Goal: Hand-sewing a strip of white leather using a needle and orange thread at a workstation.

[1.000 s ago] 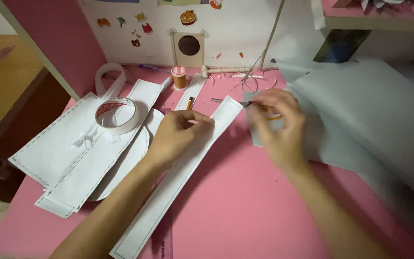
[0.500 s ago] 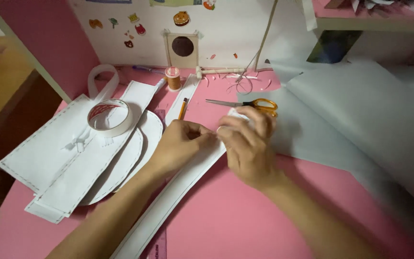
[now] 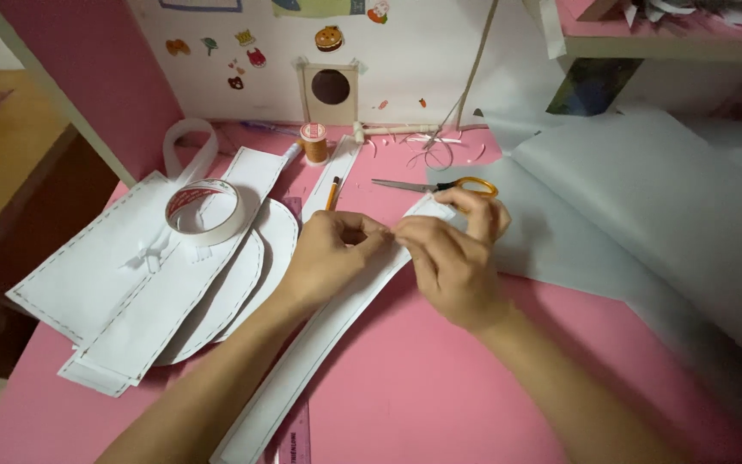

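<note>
Left hand [image 3: 332, 253] + right hand [image 3: 453, 258]: both grips pinched shut on long white paper strip [image 3: 319, 344], flat on pink worktop [image 3: 440, 387] | Risk: uneven pull creases/tears strip; scissors [image 3: 440, 185] near knuckles.

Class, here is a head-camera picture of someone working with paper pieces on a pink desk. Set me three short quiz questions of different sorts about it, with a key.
1. True or false: the roll of tape lies on the white paper pieces.
2. Which is nearest the right hand? A. spool of orange thread B. orange-handled scissors C. roll of tape
3. Fill in: both the left hand and the right hand meet over a long white paper ____.

Key:
1. True
2. B
3. strip, running diagonally across the pink desk
</note>
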